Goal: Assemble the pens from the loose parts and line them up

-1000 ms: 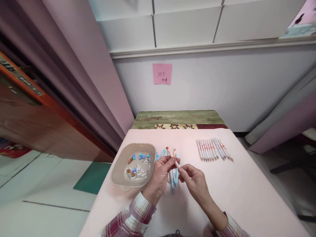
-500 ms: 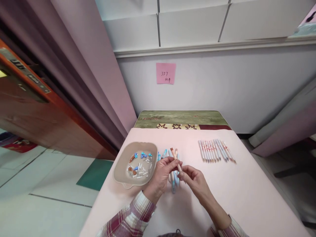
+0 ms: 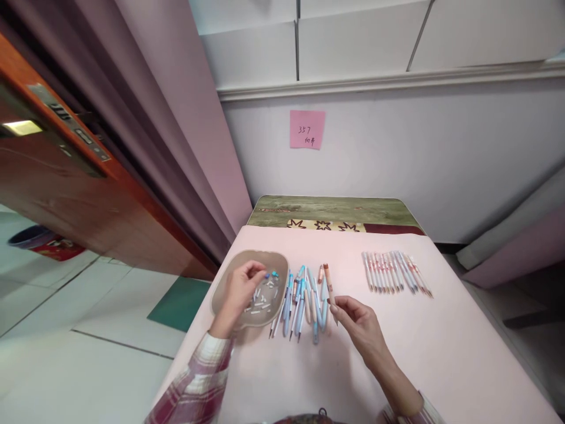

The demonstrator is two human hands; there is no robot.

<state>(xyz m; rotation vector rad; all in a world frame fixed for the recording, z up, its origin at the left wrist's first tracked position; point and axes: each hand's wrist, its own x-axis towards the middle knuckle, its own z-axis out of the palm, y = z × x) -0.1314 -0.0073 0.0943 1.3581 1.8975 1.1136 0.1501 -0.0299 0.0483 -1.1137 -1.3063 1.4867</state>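
Upright between the thumb and fingers of my right hand [image 3: 355, 318] is a slim cream pen [image 3: 329, 282] with a brown top end. My left hand [image 3: 245, 288] is over the beige tub [image 3: 218, 288], its fingertips pinched together; whatever they hold, if anything, is too small to make out. Inside the tub lie small white sticks [image 3: 261, 305] and blue pieces [image 3: 275, 274], partly hidden by that hand. Between my hands is a loose pile of blue, white and brown pens [image 3: 300, 306], some with dark tips showing.
A neat row of pale pens [image 3: 388, 272] with red markings lies at the right of the pink tabletop [image 3: 424, 347]. Behind the table is a wall with a pink note [image 3: 308, 129]. An orange-brown door [image 3: 123, 194] and a purple curtain [image 3: 185, 147] stand at left.
My left hand has let go of the pen and moved left over the tub. The pen stays in my right hand, now more upright. The view has shifted slightly.
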